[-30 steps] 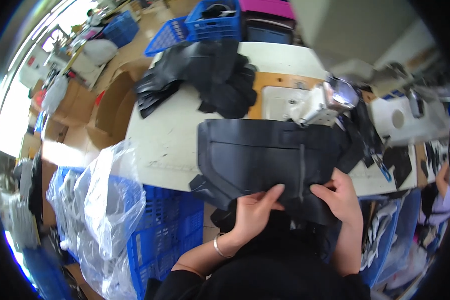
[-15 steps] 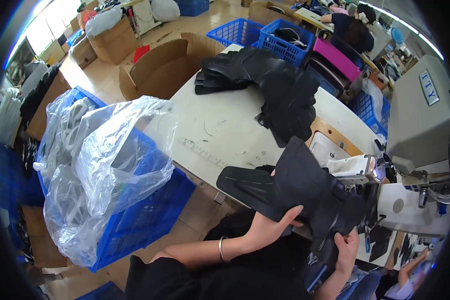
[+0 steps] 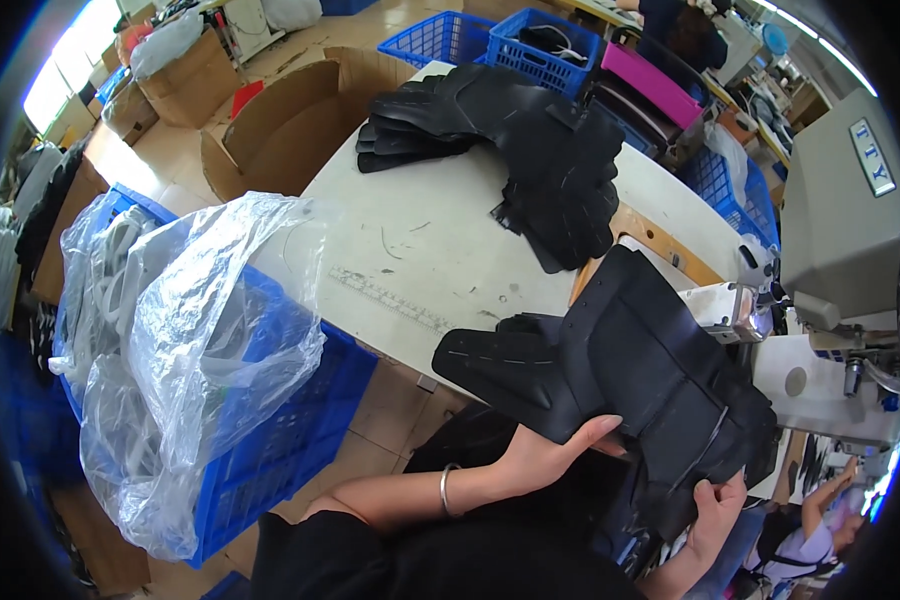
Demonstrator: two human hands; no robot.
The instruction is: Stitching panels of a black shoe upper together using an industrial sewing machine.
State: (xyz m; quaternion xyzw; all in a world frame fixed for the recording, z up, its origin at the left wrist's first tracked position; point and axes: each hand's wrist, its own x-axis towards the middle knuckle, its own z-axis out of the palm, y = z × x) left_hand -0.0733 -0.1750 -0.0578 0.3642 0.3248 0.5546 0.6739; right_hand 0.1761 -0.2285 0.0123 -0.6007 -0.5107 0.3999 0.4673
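Observation:
Both my hands hold a black shoe upper [image 3: 635, 350] with stitched seams, low in front of the sewing machine [image 3: 840, 260]. My left hand [image 3: 555, 455] is closed on its near left edge, thumb on top and fingers underneath. Pinched at the near right edge is my right hand [image 3: 715, 510], close to a pale line on the piece. More black material shows behind the upper's left flap, partly hidden. On the white table [image 3: 400, 240] lies a fanned pile of black uppers [image 3: 530, 130], beyond the one I hold.
A blue crate [image 3: 280, 450] topped with clear plastic film [image 3: 210, 320] stands left of the table. Behind are an open cardboard box [image 3: 290, 130], blue baskets [image 3: 540, 55] and a pink bin [image 3: 653, 85]. People sit at the far right back and lower right.
The held upper has spread flatter and shifted right, showing more of its seamed surface. My right hand has moved right with its edge. The whole view has tilted slightly.

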